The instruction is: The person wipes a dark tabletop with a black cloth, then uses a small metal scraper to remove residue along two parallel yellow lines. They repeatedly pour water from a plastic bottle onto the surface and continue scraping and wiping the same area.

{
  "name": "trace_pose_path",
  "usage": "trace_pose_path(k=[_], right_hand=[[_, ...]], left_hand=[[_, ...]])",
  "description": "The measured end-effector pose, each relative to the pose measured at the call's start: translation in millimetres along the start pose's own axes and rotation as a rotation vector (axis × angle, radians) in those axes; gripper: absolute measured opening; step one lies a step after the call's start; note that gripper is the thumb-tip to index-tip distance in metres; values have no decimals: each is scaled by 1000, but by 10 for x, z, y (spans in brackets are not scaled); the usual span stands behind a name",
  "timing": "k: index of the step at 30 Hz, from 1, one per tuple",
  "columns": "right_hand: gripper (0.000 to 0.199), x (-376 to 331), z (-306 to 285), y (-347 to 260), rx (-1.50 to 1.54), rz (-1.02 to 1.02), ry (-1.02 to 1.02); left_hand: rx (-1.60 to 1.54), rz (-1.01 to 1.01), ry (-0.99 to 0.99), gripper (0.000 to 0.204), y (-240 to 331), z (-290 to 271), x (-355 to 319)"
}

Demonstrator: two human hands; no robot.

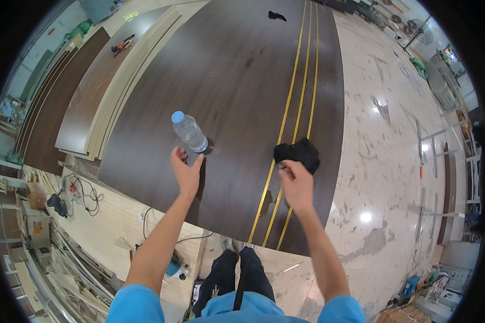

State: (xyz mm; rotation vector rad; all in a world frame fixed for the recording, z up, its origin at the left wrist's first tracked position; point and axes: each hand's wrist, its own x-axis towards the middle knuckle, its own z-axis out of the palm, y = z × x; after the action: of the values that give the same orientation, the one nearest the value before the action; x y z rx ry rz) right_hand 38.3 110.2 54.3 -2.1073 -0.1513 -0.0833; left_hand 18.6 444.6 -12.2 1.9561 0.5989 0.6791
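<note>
Left hand (186, 173) spread, blue-capped bottle (189, 133) just beyond its fingertips on dark counter (237, 97); right hand (295, 184) at black cloth (305, 153), fingers bent, can't tell from here whether they pinch it

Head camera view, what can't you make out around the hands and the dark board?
All in the head view:
- Right hand: blur hides whether its fingers grip the black cloth.
- Blue tool: partly hidden by the left forearm.
- Small black item: too small to identify.
- Dark board: far end cut off by the top edge.
</note>
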Motion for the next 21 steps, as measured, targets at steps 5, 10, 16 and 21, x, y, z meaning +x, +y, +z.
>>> trace_pose_path(k=[5, 10, 16, 21], right_hand=[[42, -622, 736, -309, 452, 340, -51], [37, -881, 1022, -553, 620, 485, -72], [25, -652, 754, -751, 994, 709, -87], [17, -592, 230, -675, 823, 481, 140]], left_hand=[[-318, -411, -476, 41, 287, -451, -1146], [-630, -478, -770, 36, 518, -481, -1465], [-577, -636, -859, 29, 745, -308, -1147], [-613, -405, -910, 38, 993, -31, -1261]])
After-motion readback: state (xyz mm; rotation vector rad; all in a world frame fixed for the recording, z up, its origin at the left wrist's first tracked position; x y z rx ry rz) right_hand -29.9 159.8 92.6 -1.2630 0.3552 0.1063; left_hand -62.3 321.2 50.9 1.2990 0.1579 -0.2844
